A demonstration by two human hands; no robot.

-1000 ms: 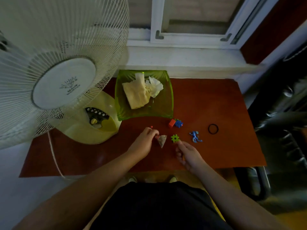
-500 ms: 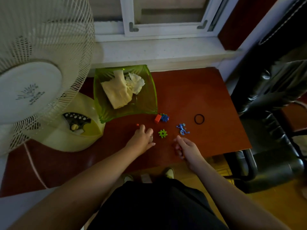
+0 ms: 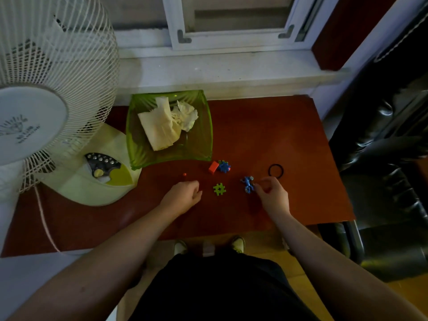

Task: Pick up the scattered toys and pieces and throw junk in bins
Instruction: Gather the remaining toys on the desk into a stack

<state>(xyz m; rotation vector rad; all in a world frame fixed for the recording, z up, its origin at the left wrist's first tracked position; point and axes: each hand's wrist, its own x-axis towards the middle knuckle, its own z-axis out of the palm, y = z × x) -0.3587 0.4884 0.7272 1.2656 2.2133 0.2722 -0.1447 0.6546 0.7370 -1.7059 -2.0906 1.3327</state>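
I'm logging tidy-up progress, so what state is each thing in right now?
Green plastic bin: upright, holding crumpled paper.
Green snowflake block: loose on the red table.
Blue toy figure: on the table, beside the right hand's fingertips; contact unclear.
Black hair band: lying flat, untouched.
Orange and blue blocks: together by the bin.
Left hand: curled; contents hidden.
Right hand: curled, reaching.

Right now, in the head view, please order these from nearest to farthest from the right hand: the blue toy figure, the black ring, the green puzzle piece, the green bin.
From the right hand:
1. Blue toy figure, at the fingertips, on their left.
2. Black ring, just beyond the hand.
3. Green puzzle piece, to the left, between both hands.
4. Green bin, far left, near the fan.
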